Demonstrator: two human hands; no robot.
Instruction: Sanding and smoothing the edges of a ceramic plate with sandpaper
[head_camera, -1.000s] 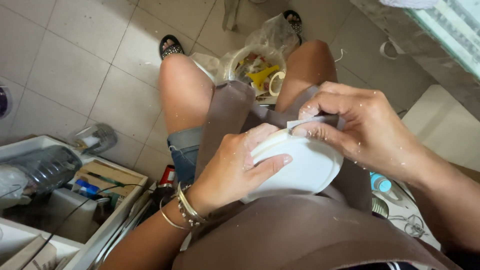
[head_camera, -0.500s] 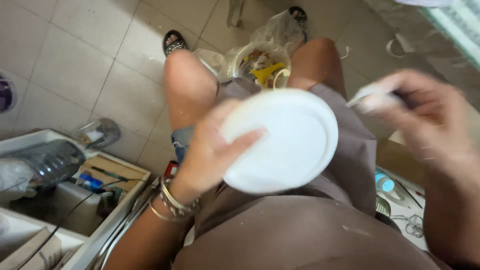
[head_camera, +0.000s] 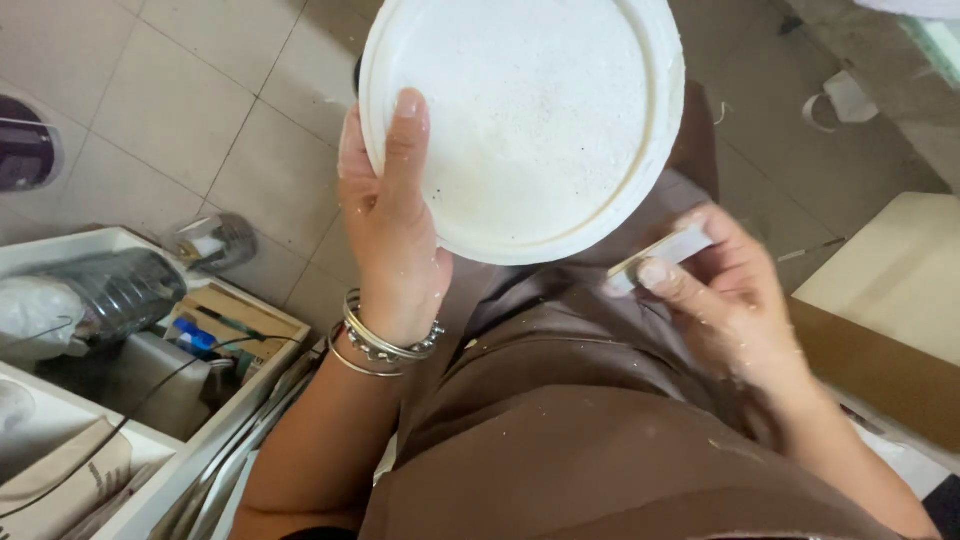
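My left hand (head_camera: 390, 225) holds a round white plate (head_camera: 525, 120) up close to the camera, thumb across its dusty flat face and fingers behind its left rim. Silver bangles circle that wrist. My right hand (head_camera: 725, 295) is lower and to the right, over my brown apron (head_camera: 560, 440), pinching a small thin flat tool (head_camera: 665, 252) between thumb and fingers. The tool's tip sits just below the plate's lower right rim, apart from it. White dust speckles both hands and the apron.
An open white box (head_camera: 130, 400) at the left holds a dark plastic bottle (head_camera: 120, 290), cables and small tools. A cream board (head_camera: 890, 275) and brown cardboard (head_camera: 880, 370) lie at the right. The tiled floor (head_camera: 180, 110) carries a small jar (head_camera: 215, 240).
My left hand has raised the plate from my lap toward the camera and turned its flat face up. My right hand came off the plate and dropped to the lower right with the tool.
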